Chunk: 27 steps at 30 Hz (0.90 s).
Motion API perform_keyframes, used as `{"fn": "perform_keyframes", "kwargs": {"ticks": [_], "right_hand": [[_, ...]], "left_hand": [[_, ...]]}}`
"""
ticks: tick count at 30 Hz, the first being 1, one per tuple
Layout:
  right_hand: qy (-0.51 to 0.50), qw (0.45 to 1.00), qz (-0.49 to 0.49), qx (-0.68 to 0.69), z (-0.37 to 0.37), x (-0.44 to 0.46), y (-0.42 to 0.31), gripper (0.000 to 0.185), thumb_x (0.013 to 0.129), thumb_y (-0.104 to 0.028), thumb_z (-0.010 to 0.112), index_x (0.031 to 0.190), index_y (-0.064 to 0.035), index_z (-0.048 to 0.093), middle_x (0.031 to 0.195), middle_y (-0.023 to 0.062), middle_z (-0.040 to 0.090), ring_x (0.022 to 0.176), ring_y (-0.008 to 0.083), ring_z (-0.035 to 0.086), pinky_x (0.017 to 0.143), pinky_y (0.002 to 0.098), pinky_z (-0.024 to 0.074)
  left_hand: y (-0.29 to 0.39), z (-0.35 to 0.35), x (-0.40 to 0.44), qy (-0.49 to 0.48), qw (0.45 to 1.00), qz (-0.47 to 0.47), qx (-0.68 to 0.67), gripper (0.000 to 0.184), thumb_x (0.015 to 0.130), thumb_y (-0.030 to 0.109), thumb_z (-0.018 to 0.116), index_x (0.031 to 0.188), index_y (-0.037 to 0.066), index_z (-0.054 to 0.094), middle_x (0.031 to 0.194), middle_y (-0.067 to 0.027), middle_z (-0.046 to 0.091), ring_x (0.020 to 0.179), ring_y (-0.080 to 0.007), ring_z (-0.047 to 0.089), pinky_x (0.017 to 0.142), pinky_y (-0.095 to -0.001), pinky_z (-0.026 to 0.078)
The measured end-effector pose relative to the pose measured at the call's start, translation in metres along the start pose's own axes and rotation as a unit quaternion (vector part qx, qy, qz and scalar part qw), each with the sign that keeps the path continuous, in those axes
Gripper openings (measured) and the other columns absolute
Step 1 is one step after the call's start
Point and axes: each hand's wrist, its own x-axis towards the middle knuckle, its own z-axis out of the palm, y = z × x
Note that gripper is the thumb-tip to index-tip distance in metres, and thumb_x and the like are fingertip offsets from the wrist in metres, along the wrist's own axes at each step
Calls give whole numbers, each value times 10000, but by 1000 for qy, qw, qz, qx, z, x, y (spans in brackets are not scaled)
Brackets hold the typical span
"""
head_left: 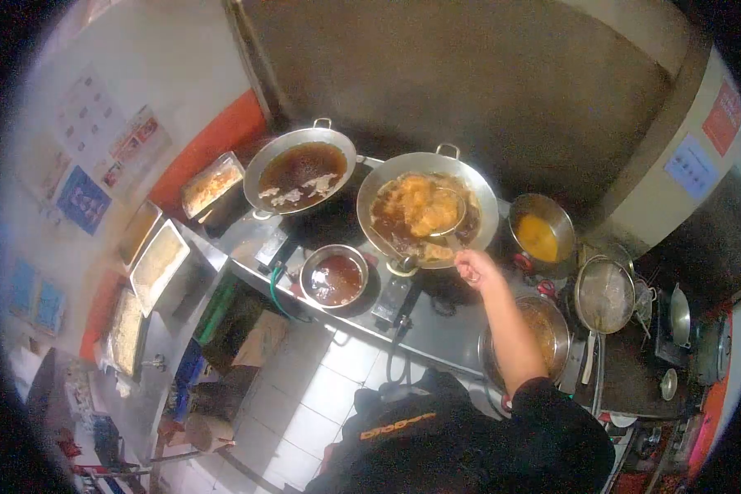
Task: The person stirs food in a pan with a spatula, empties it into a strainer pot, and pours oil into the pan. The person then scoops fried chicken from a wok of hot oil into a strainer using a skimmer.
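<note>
My right hand (474,269) is closed around the handle of a wire skimmer (459,216) at the near right rim of a large wok (486,193). The skimmer's round head lies in the wok, beside and partly under a heap of golden-brown fried pieces (420,204). Dark oil (387,226) surrounds the pieces. One more fried piece (436,252) sits close to the near rim, just left of my hand. My left hand is out of view.
A second wok (346,152) with dark oil and pale bits stands left. Nearby are a bowl of dark liquid (336,278), a bowl of yellow liquid (539,239), a large bowl (564,337) under my forearm, and a mesh strainer (603,294). Trays of crumbs (158,267) stand far left.
</note>
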Motion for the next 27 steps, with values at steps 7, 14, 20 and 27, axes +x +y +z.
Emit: {"fn": "perform_keyframes", "kwargs": {"ticks": [7,14,20,27], "right_hand": [[69,989,-19,-130,-10,-21,-22,101,776,-28,450,678,-21,476,536,54,465,361,103,415,295,221,323],[107,969,-26,-222,-32,-35,-34,38,757,-12,442,743,-41,462,536,54,459,345,131,420,276,265,335],[132,940,-7,-313,-40,-53,-41,179,753,3,432,920,-36,482,539,31,442,348,109,398,281,257,303],[124,934,-16,-336,-42,-81,-46,420,745,16,423,1163,-19,438,554,26,455,354,107,406,297,262,311]], "left_hand": [[-1,-22,38,58,996,58,-20,107,754,68,498,790,30,592,698,-82,581,577,-183,576,474,-349,468],[26,-64,82,62,878,-239,-410,86,740,85,519,750,26,580,676,-64,573,550,-155,573,450,-315,463],[15,-54,89,72,935,-83,-338,75,721,82,533,689,33,581,592,-63,549,478,-149,549,375,-280,411],[-4,-30,84,-40,990,134,16,112,674,140,621,724,51,575,675,-35,567,590,-145,567,405,-287,424]]}}
